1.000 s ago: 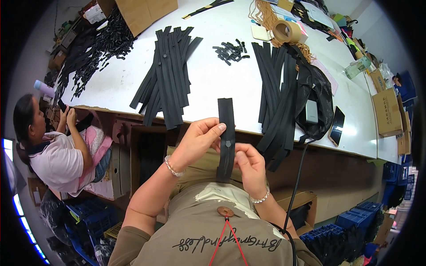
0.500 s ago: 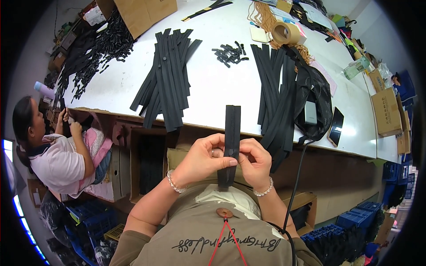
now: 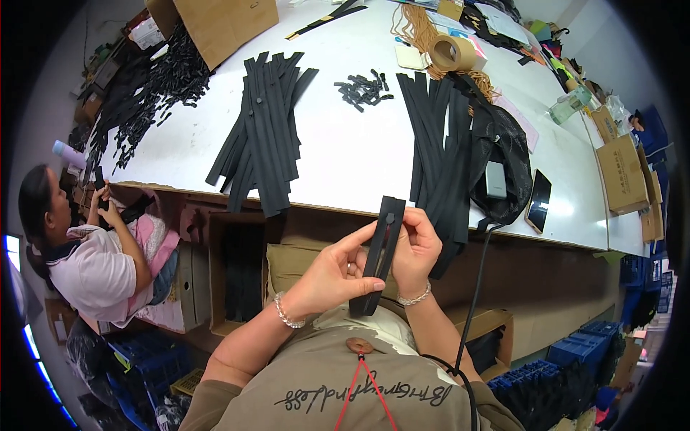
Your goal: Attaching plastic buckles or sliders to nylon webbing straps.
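Observation:
Between my hands, in front of my chest, is a short black zipper (image 3: 373, 267). Its round slider sits near the upper end, and the two tapes gape apart below it. My left hand (image 3: 334, 279) is closed on the lower part, thumb in front. Beside the slider, my right hand (image 3: 417, 251) pinches the upper part from the right. Beyond, on the table, lie a stack of black zippers (image 3: 270, 136) to the left and another bundle of black zipper strips (image 3: 431, 151) to the right. Small black pulls (image 3: 364, 90) are heaped between them.
A white table (image 3: 345, 158) spans the front. On it are a black mesh bag (image 3: 503, 136), a phone (image 3: 539, 201), a tape roll (image 3: 454, 53) and a cardboard box (image 3: 228, 29). A cable hangs by my right arm. A co-worker (image 3: 93, 251) sits at left.
The zipper has tilted, its top leaning right. Its slider has moved up toward the upper end, opening a gap below. My right hand has risen with it; my left hand has lowered slightly.

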`<state>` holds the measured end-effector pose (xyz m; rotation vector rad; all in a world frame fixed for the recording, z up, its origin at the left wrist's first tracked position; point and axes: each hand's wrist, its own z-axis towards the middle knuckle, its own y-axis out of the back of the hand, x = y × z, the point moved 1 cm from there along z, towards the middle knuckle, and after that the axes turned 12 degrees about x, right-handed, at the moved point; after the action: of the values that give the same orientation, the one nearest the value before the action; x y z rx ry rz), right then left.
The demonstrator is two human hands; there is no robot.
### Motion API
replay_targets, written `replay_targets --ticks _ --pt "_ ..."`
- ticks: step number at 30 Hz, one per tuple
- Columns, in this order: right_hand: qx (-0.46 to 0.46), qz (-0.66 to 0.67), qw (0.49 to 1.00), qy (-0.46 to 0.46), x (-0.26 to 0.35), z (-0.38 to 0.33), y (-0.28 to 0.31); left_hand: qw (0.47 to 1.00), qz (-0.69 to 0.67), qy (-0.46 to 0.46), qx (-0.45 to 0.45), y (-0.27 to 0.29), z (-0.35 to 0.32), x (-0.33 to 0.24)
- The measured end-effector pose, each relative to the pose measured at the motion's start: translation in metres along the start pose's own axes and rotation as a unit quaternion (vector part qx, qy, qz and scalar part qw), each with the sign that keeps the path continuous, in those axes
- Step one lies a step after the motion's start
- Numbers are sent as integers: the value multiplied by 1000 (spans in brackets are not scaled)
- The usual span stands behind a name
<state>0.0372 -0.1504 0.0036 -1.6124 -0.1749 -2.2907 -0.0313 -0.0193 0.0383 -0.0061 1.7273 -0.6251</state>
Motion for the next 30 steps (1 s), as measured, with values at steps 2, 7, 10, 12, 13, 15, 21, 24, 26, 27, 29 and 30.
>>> replay_targets --ticks 2,7,10,12,13,15,21,24,26,27,29,30 --pt "-3 14 1000 -9 -2 3 2 1000 11 23 -4 0 0 5" --pt "9 51 999 13 6 7 1 1000 -19 -7 -21 -7 -2 0" --pt "38 -50 996 62 7 4 6 996 -66 -45 -41 2 6 -7" --pt "53 -41 995 74 15 2 0 992 -82 -74 -62 6 14 -18" --pt "52 -12 996 69 19 1 -5 992 -82 -75 -62 9 16 -20" --pt "48 6 997 55 19 -1 -6 996 -15 -79 -32 14 18 -23" --pt "23 80 997 4 18 -9 -8 996 9 -83 -13 9 22 -31" --pt "14 87 996 -7 15 -13 -11 997 12 -74 -15 12 20 -27" --pt "10 93 995 -14 12 -13 -11 997 17 -69 -12 12 18 -25" --pt "12 86 996 -10 11 -13 -10 998 11 -68 -16 10 17 -26" --pt "14 78 997 -5 10 -13 -10 998 4 -66 -20 9 16 -26" --pt "9 83 997 -9 11 -14 -10 997 23 -69 -25 9 16 -25"
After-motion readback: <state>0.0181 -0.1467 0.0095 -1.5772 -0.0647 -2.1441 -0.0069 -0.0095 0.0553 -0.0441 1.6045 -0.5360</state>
